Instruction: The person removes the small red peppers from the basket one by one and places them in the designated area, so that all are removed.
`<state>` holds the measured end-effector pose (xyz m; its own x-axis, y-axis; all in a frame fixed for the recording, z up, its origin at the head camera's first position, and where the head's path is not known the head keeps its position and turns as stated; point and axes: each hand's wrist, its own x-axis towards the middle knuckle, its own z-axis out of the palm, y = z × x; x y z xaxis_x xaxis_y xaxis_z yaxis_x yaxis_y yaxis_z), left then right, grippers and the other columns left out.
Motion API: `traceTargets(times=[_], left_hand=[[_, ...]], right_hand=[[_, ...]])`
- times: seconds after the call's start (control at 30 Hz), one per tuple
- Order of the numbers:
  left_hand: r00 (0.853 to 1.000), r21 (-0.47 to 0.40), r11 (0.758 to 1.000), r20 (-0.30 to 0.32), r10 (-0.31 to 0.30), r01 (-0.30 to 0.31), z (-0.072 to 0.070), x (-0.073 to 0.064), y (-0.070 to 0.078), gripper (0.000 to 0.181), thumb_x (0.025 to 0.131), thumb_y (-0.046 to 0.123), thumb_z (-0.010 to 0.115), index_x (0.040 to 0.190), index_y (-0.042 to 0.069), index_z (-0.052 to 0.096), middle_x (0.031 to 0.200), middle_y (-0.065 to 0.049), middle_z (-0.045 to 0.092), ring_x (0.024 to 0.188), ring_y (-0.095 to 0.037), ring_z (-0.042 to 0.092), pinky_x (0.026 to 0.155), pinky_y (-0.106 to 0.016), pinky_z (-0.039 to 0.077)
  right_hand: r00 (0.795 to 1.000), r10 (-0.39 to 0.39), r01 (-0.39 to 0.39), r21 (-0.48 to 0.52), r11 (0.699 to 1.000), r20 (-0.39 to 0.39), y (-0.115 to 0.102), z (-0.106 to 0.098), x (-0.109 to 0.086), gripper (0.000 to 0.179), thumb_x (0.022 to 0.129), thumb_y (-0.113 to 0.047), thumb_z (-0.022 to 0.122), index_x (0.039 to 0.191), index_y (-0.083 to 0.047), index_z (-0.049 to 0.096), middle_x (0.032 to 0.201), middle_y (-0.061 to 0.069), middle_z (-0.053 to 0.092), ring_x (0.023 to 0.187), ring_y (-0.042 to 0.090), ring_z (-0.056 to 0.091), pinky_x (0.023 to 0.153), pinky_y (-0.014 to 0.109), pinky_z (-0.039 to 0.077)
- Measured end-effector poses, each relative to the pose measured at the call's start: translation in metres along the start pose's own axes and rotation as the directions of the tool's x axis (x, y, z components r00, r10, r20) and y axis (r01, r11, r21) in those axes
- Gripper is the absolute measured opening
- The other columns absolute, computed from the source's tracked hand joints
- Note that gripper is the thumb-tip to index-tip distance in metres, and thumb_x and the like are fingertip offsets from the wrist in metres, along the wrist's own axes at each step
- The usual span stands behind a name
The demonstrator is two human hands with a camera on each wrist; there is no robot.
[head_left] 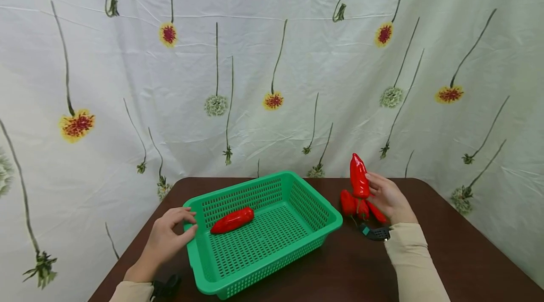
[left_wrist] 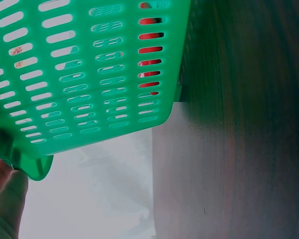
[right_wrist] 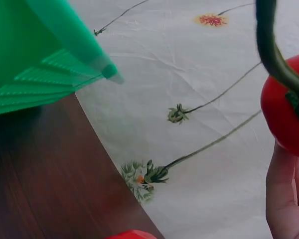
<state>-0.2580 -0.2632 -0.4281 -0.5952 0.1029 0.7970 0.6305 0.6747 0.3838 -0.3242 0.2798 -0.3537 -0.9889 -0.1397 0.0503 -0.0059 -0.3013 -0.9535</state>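
Observation:
My right hand point(head_left: 388, 197) holds a glossy red pepper point(head_left: 359, 177) between thumb and fingers, raised at the right with its tip pointing up. In the right wrist view, that pepper's stem end point(right_wrist: 286, 112) and curved green stem show close up. Below it, several red peppers point(head_left: 348, 203) lie on the table, partly hidden by the hand. At the left rim of a green slotted basket point(head_left: 272, 264), my left hand point(head_left: 165, 236) rests with thumb and fingers apart; its fingertips touch the rim in the left wrist view. One red pepper point(head_left: 233, 220) lies inside the basket.
The dark brown table point(head_left: 340, 273) carries the basket in its middle. A white curtain point(head_left: 255, 56) with printed flowers hangs behind the far table edge. Dark wrist-camera straps point(head_left: 376, 232) sit near both wrists.

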Motion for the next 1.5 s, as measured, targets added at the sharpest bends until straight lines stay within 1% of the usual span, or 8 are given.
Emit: traceTargets(times=[0.23, 0.47, 0.53, 0.6, 0.7, 0.83, 1.2, 1.5], left_hand=[[1.000, -0.012, 1.000, -0.013, 0.008, -0.008, -0.001, 0.000, 0.000, 0.030, 0.070, -0.008, 0.079, 0.080, 0.018, 0.071, 0.097, -0.009, 0.074, 0.111, 0.012, 0.051, 0.082, -0.002, 0.043], [1.000, -0.011, 1.000, -0.004, -0.005, 0.005, -0.001, -0.001, 0.002, 0.028, 0.071, -0.009, 0.079, 0.080, 0.016, 0.071, 0.097, -0.009, 0.074, 0.111, 0.011, 0.052, 0.082, -0.003, 0.044], [1.000, -0.010, 1.000, -0.003, -0.006, 0.005, -0.001, -0.001, 0.002, 0.028, 0.071, -0.009, 0.079, 0.080, 0.016, 0.071, 0.097, -0.009, 0.074, 0.111, 0.011, 0.052, 0.082, -0.003, 0.043], [1.000, -0.011, 1.000, -0.004, -0.004, 0.004, -0.001, -0.001, 0.002, 0.028, 0.071, -0.009, 0.079, 0.080, 0.016, 0.071, 0.097, -0.010, 0.074, 0.111, 0.012, 0.051, 0.083, -0.002, 0.042], [1.000, -0.014, 1.000, -0.010, 0.006, -0.006, -0.001, 0.000, 0.002, 0.029, 0.070, -0.009, 0.079, 0.080, 0.017, 0.071, 0.096, -0.010, 0.073, 0.111, 0.013, 0.050, 0.083, -0.001, 0.042], [1.000, -0.013, 1.000, -0.015, 0.016, -0.016, -0.001, 0.001, 0.002, 0.030, 0.070, -0.009, 0.079, 0.080, 0.018, 0.071, 0.096, -0.010, 0.074, 0.111, 0.013, 0.051, 0.084, -0.001, 0.041], [1.000, -0.018, 1.000, -0.014, 0.021, -0.021, 0.000, 0.001, 0.002, 0.037, 0.069, -0.010, 0.079, 0.080, 0.025, 0.069, 0.096, -0.008, 0.074, 0.111, 0.013, 0.051, 0.084, -0.001, 0.041], [1.000, -0.002, 1.000, -0.009, 0.014, -0.014, 0.001, 0.001, 0.000, 0.029, 0.070, -0.009, 0.079, 0.080, 0.017, 0.071, 0.095, -0.012, 0.074, 0.110, 0.010, 0.053, 0.085, -0.001, 0.041]], right_hand=[[1.000, 0.010, -0.009, 0.030, 1.000, -0.018, 0.003, -0.010, 0.000, 0.011, 0.106, -0.024, 0.049, 0.115, -0.020, 0.054, 0.103, -0.011, 0.065, 0.096, 0.006, 0.061, 0.086, 0.022, 0.055], [0.999, 0.027, -0.027, 0.002, 1.000, -0.036, 0.007, -0.021, 0.001, 0.040, 0.106, -0.026, 0.047, 0.142, -0.012, 0.035, 0.103, -0.015, 0.064, 0.098, 0.003, 0.061, 0.087, 0.021, 0.055], [0.999, 0.031, -0.031, -0.011, 0.999, -0.037, 0.008, -0.024, 0.001, 0.042, 0.107, -0.027, 0.046, 0.144, -0.012, 0.033, 0.103, -0.016, 0.064, 0.099, 0.003, 0.061, 0.087, 0.020, 0.054], [0.998, 0.036, -0.036, -0.001, 0.999, -0.044, 0.008, -0.026, 0.000, 0.034, 0.107, -0.027, 0.045, 0.139, -0.016, 0.039, 0.103, -0.016, 0.063, 0.098, 0.003, 0.060, 0.086, 0.021, 0.054], [0.997, 0.047, -0.044, 0.045, 0.998, -0.067, 0.007, -0.029, -0.001, 0.015, 0.107, -0.026, 0.046, 0.116, -0.022, 0.056, 0.100, -0.014, 0.064, 0.095, 0.005, 0.060, 0.085, 0.023, 0.054], [0.993, 0.061, -0.051, 0.099, 0.994, -0.101, 0.006, -0.031, -0.003, 0.022, 0.106, -0.025, 0.048, 0.095, -0.026, 0.067, 0.096, -0.011, 0.066, 0.091, 0.008, 0.059, 0.082, 0.024, 0.054], [0.984, 0.092, -0.063, 0.185, 0.981, -0.154, 0.005, -0.039, -0.006, 0.026, 0.105, -0.020, 0.050, 0.087, -0.021, 0.068, 0.089, -0.007, 0.069, 0.083, 0.011, 0.061, 0.079, 0.025, 0.057], [0.971, 0.128, -0.091, 0.184, 0.979, -0.200, 0.006, -0.043, -0.009, 0.025, 0.103, -0.023, 0.053, 0.085, -0.024, 0.070, 0.090, -0.009, 0.066, 0.086, 0.009, 0.061, 0.078, 0.022, 0.056]])
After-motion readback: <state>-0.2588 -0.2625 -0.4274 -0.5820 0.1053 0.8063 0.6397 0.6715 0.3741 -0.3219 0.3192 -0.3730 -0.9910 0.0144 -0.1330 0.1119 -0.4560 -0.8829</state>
